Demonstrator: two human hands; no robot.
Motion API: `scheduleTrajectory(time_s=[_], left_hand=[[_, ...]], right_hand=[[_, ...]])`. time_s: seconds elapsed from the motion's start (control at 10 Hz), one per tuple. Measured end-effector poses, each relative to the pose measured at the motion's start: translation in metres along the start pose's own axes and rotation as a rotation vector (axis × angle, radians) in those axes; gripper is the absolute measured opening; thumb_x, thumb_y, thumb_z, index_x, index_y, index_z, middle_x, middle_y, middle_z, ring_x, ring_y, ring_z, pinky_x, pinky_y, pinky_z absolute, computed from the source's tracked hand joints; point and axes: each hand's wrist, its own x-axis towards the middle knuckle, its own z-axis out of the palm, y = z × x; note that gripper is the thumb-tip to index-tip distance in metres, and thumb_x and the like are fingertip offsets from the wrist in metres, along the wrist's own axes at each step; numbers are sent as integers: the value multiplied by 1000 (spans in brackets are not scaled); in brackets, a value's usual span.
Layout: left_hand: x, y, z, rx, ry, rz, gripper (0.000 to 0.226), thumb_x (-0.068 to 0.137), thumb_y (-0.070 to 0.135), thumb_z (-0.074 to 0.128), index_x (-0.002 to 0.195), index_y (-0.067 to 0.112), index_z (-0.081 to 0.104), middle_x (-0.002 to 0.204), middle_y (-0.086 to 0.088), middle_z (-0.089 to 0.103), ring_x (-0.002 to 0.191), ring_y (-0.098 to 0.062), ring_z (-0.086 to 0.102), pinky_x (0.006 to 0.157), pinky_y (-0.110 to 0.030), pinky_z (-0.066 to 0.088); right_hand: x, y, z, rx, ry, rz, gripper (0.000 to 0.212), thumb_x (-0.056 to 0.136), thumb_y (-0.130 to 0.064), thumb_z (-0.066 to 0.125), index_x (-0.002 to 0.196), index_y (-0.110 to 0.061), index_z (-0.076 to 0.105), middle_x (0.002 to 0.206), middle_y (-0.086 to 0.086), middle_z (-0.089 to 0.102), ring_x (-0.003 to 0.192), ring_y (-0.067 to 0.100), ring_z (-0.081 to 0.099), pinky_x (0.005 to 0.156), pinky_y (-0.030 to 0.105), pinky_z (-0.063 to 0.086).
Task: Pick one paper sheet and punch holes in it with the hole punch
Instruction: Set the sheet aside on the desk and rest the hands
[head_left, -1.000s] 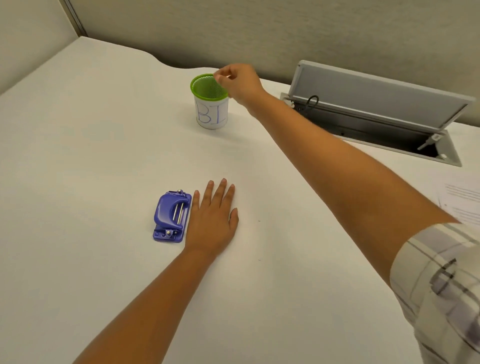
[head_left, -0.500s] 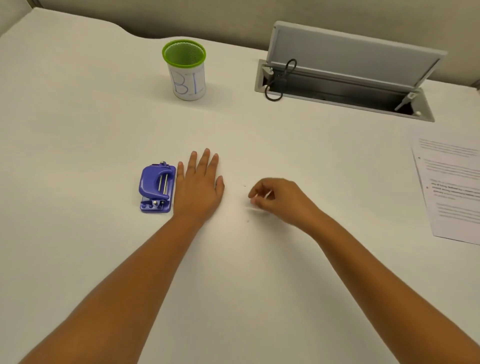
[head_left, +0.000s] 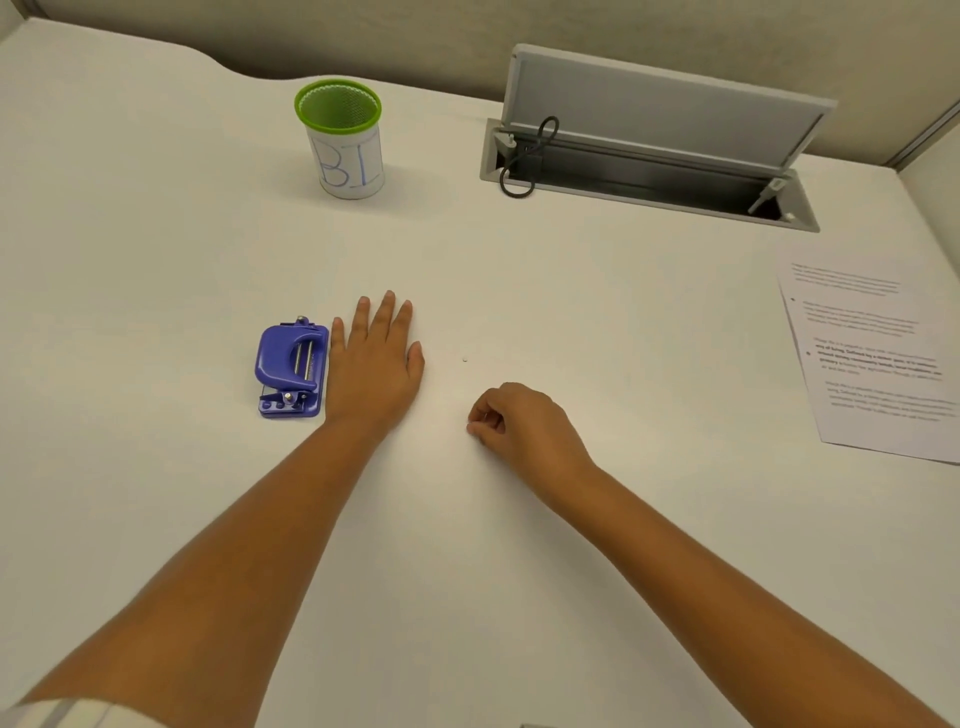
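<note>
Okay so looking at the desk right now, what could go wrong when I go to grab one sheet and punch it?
1. The paper sheets lie overlapped at the desk's far right edge, so the right hand may lift more than one.
2. The hole punch sits far from them, beside the flat left hand; the carried sheet could bend on the way.
3. The open cable tray lies close behind that route and might snag a corner.

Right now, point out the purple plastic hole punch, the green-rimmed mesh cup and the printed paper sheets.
purple plastic hole punch (head_left: 292, 364), head view, on its lever.
green-rimmed mesh cup (head_left: 349, 165), head view, on its white label.
printed paper sheets (head_left: 878, 364), head view, mid-page.
</note>
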Motion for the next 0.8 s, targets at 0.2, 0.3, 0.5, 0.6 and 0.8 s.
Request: scheduleTrajectory(time_s=[0.2,0.3,0.5,0.6,0.8], left_hand=[[0,1,-1,-4,-4,1,53,98,32,22,148,19,12,159,-2,7,146,-24,1,118,-46,2],[-1,1,-1,-13,-1,1,53,98,32,23,148,19,13,159,-2,8,146,-24,2,118,-46,3],[0,1,-1,3,-5,-2,53,98,32,22,148,18,13,159,-2,8,146,-23,2,118,-46,3],[0,1,0,3,-1,1,53,98,32,22,148,18,13,159,-2,8,146,-24,2,117,-46,3],[0,0,1,6,-1,-3,53,98,32,22,148,18,14,159,-1,9,146,-24,3,117,-46,3]], right_hand=[[-2,0,3,-20,37,-17,12,89,-23,56,92,-16,66,90,-3,61,76,11,53,68,20,36],[0,1,1,112,33,44,10,86,-22,61,89,-17,70,88,-3,66,76,9,55,68,21,41],[2,2,1,214,13,93,9,86,-24,62,85,-18,70,85,-7,63,75,8,55,67,21,41],[3,3,1,231,16,97,10,86,-24,62,85,-18,70,88,-5,64,75,8,54,64,19,39],[1,3,2,232,28,81,11,87,-24,61,85,-17,70,91,-2,66,78,10,55,68,21,39]])
